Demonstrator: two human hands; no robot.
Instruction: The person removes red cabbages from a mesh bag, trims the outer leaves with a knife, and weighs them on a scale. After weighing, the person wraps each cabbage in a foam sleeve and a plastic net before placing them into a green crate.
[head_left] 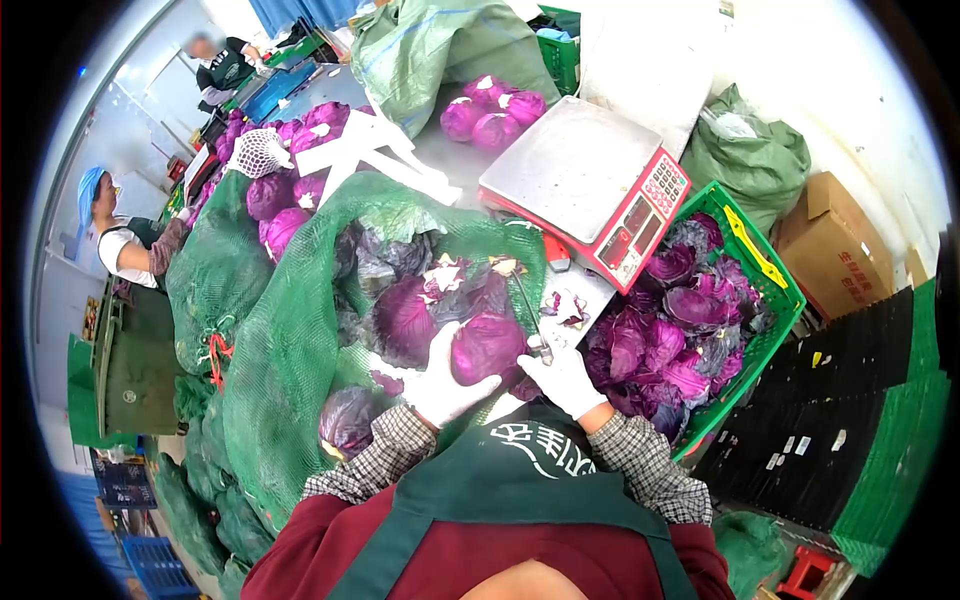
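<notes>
My left hand (447,382), in a white glove, cups a round red cabbage (487,348) from its left and lower sides. In my gloved right hand (565,382) is a knife (527,305), its thin blade pointing up and away beside the cabbage. Both hands are over an opened green mesh sack (300,330). More red cabbages lie inside it, among them a darker one (403,318) just beyond my left hand and another (350,420) near my left sleeve. A cut scrap of cabbage (566,308) lies on the table past the knife hand.
A digital scale (580,165) stands ahead, with a green crate (760,330) of loose purple leaves to its right. Trimmed cabbages (493,112) sit at the back by a green woven sack (450,50). Two people work at the left; a cardboard box (832,245) is at the right.
</notes>
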